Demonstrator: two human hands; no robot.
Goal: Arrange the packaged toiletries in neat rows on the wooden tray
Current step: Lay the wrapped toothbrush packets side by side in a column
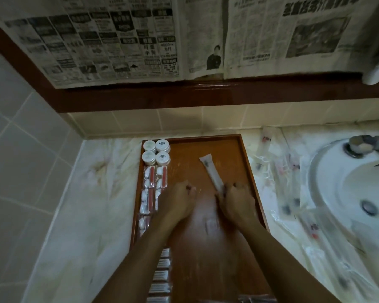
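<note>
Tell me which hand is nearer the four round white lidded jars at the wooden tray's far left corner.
Left. The left hand rests on the tray just right of the packet column below the four round white lidded jars. The right hand sits farther right, on a long white sachet.

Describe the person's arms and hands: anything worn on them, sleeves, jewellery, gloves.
Both forearms are bare; no sleeve shows anywhere in view. The left hand and right hand wear no gloves, and no watch, bracelet or ring is visible, though motion blur could hide a thin ring.
</note>
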